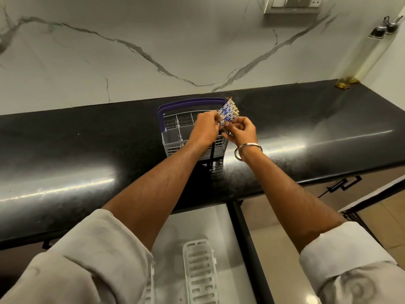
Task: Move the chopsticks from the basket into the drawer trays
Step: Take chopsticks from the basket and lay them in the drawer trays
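Observation:
A grey cutlery basket (175, 137) with a purple handle stands on the black counter. Above its right side, both hands hold a bunch of several chopsticks (229, 111) with blue-and-white patterned tops; their lower ends are hidden behind the hands. My left hand (206, 130) grips the bunch from the left. My right hand (241, 131), with a metal bangle on the wrist, pinches the bunch from the right. Below the counter an open drawer holds a white slotted tray (200, 273).
The black counter (87, 150) runs across the view, with a marble wall behind it. Two tall oil bottles (361, 55) stand at the back right. A second tray edge (150, 288) shows beside my left sleeve. A cupboard handle (341, 185) is at right.

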